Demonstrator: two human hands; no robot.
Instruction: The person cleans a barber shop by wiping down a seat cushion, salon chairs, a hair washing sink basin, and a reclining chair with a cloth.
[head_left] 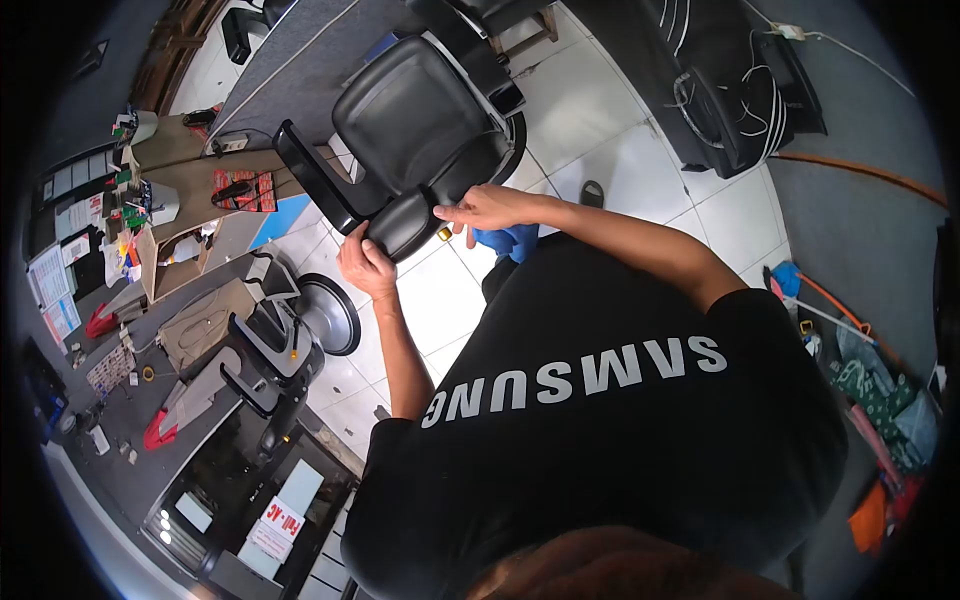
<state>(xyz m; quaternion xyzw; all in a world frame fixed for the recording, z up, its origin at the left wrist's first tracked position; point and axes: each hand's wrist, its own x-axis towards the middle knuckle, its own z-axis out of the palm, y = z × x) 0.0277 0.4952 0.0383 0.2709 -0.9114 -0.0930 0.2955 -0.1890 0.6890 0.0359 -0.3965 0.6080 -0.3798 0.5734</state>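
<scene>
A black padded salon chair [410, 110] stands before me, its headrest [400, 226] nearest my body. My left hand [367, 262] is closed on the left edge of that headrest. At its right end, my right hand [485, 212] touches the pad with a finger while its other fingers curl under. A bunched blue cloth [510, 241] shows beneath the right palm, partly hidden by the hand. Just below the headrest is a small yellow knob [445, 234].
Left of me are a second chair [270, 350] with a round base [330, 314] and a cluttered counter [180, 145]. One sandal [592, 193] lies on the tiled floor [560, 110]. Cables hang over black furniture [735, 110]. Brooms and bags [885, 400] stand at the right.
</scene>
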